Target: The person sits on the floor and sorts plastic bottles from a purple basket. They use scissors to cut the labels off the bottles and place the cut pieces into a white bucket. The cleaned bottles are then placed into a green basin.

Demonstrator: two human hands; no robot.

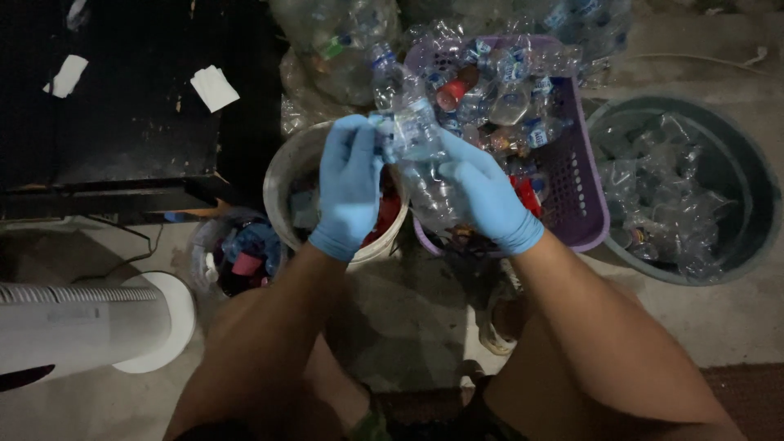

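holding a clear bottle (416,139) between both grips — upright.

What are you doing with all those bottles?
A person in blue gloves holds one clear plastic bottle in both hands: the left hand near its neck, the right hand around its body. A purple basket of bottles, a white bucket and a dark tub sit around them.
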